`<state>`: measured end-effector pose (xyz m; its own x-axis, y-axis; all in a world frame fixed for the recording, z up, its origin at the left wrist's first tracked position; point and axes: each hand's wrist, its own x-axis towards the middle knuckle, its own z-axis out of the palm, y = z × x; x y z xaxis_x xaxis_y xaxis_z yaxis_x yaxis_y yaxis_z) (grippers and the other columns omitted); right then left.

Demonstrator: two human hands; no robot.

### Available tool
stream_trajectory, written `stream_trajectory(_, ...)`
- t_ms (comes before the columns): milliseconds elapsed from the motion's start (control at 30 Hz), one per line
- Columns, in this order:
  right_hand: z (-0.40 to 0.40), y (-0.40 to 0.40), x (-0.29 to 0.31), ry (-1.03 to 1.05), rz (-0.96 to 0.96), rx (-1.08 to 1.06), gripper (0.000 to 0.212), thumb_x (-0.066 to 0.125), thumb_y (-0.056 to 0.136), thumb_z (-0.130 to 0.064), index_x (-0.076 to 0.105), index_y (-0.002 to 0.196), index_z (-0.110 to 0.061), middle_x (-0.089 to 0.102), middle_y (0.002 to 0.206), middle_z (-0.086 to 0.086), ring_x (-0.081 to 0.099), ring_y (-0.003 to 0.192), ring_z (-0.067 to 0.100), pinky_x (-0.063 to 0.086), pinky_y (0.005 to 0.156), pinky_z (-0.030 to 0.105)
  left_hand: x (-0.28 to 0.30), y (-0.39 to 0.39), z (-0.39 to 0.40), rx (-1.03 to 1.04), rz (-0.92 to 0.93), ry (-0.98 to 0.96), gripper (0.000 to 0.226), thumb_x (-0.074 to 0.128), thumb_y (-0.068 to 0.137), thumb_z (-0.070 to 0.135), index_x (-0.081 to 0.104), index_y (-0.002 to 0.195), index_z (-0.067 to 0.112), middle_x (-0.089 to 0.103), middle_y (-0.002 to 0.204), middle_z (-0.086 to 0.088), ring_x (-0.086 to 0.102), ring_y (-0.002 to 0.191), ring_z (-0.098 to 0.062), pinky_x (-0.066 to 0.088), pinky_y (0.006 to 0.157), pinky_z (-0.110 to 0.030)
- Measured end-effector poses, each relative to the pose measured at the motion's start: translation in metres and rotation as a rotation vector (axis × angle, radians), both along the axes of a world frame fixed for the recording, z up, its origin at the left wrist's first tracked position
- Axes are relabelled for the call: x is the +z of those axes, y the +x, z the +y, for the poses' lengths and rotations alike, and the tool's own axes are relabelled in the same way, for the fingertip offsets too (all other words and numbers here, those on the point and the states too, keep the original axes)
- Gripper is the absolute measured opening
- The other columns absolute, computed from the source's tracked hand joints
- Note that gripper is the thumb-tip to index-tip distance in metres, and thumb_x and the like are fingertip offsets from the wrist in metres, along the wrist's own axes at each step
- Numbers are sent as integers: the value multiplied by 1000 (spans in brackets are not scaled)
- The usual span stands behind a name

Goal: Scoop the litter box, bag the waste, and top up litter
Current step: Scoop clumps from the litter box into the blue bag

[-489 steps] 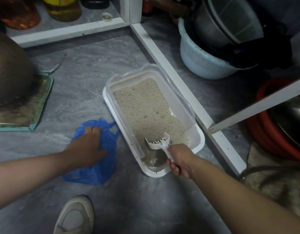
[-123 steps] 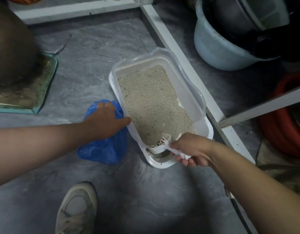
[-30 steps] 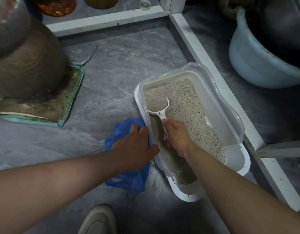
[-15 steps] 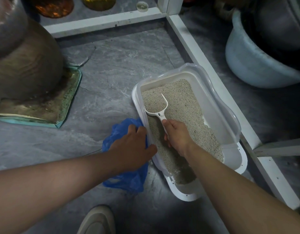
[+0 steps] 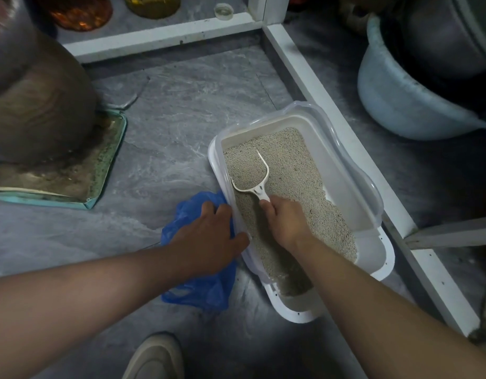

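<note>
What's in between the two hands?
In the head view, the litter box's left wall stands between them. The left hand rests on the blue bag outside it; the right hand grips the scoop inside it.

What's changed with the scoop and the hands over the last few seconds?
The scoop has moved from the near end of the litter box to the far end, its bowl now loaded with litter. The right hand still grips its handle. The left hand stays on the blue bag, against the box's left wall. Nothing has gone into the bag yet.
</note>
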<state>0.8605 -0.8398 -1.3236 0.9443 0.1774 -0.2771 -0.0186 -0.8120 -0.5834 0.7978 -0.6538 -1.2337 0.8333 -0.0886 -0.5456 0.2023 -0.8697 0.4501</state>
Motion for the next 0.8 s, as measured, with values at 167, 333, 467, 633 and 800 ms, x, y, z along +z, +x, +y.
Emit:
stream_trajectory(167,8,0,5,-6,34,53,33,44,105,-37,53,79,-19,58,71,0,52,66,20,30,64,31,-2,1,-1,10,11,-2,42,49,90,59,44,114,24,35,114,4,54,96,-18,47,85,-38)
stream_trajectory(333,16,-1,14,339,279,-122,41,49,104,-34,63,82,-3,60,55,5,52,43,18,44,51,28,-3,-1,1,17,30,9,42,50,91,55,45,115,22,34,114,3,52,92,-17,48,88,-40)
stream_trajectory(467,19,-6,18,632,436,-301,33,52,104,-33,66,86,-9,54,51,6,41,37,19,35,39,23,-2,-2,2,6,20,10,36,49,91,56,42,104,23,34,112,3,52,90,-17,46,82,-37)
stream_trajectory(633,21,-5,20,718,459,-365,25,55,102,-35,69,109,-14,52,50,2,40,43,20,33,39,26,1,-1,1,4,11,23,33,51,91,54,40,98,23,35,111,3,50,88,-17,43,79,-36)
stream_trajectory(800,-2,-13,25,695,437,-364,26,53,103,-33,68,117,-16,53,51,4,38,39,19,35,41,24,1,-5,4,-15,-22,57,31,51,93,49,36,91,22,33,107,2,47,85,-18,37,75,-35)
